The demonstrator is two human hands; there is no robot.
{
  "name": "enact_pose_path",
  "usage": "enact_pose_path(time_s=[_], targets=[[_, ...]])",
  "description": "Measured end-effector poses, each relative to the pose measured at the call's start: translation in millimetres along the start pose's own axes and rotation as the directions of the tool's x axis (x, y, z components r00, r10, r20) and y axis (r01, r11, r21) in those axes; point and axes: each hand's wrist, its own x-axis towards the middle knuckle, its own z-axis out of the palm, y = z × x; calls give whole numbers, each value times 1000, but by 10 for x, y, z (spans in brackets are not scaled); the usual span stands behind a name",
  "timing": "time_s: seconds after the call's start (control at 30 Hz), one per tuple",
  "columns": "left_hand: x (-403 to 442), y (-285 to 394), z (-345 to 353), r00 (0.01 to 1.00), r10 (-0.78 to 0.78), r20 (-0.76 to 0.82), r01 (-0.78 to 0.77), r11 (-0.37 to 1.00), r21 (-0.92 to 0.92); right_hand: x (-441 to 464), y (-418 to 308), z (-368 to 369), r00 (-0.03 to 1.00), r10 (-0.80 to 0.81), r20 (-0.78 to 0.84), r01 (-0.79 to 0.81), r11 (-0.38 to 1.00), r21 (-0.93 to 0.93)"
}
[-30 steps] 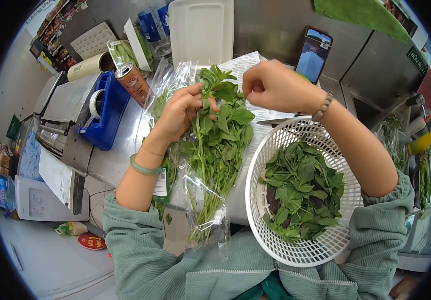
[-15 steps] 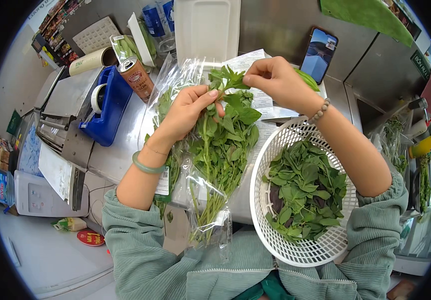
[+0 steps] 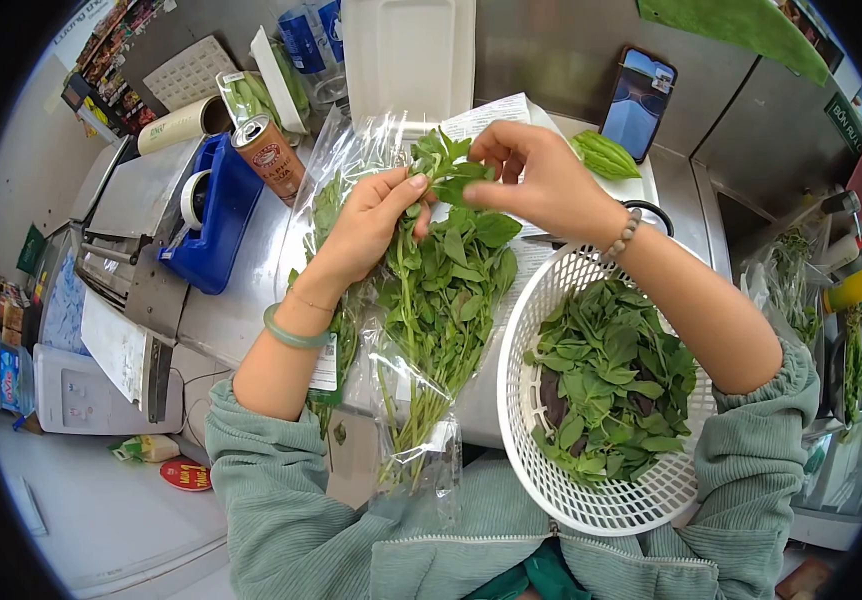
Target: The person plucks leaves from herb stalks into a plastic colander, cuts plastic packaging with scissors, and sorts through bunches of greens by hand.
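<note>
My left hand (image 3: pixel 376 220) pinches a leafy herb sprig (image 3: pixel 438 160) between thumb and fingers, with its leaves pointing up. At the leaves' right side is my right hand (image 3: pixel 551 185); its fingers are curled but apart from the thumb, slightly blurred, and no plucked leaf shows in them. Beneath my hands a bunch of leafy herb stems (image 3: pixel 456 300) lies on a clear plastic bag (image 3: pixel 421 480). To the right, under my right forearm, a white slotted basket (image 3: pixel 516 400) holds a heap of loose green leaves (image 3: pixel 616 380).
Behind the basket are black-handled scissors (image 3: pixel 656 213), a green bitter melon (image 3: pixel 606 155) and a propped phone (image 3: pixel 639 105). A drink can (image 3: pixel 269 155) and a blue tape dispenser (image 3: pixel 216 225) stand to the left. A white plastic tray (image 3: pixel 411 60) leans at the back.
My right hand has shifted slightly left and down along the sprig, and its fingers have spread from a pinch. The left hand keeps its hold, almost unmoved.
</note>
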Motion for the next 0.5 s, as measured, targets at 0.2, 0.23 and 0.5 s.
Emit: enact_pose_path(time_s=[0.2, 0.23, 0.5], targets=[[-25, 51, 17, 1000, -21, -3, 21, 999, 41, 47, 105, 42, 989, 131, -68, -113, 968, 222], [-19, 38, 2, 1000, -23, 0, 23, 999, 36, 48, 113, 45, 987, 147, -72, -123, 956, 264], [-25, 26, -10, 999, -28, -40, 28, 1000, 12, 27, 55, 6, 996, 67, 54, -80, 959, 273]])
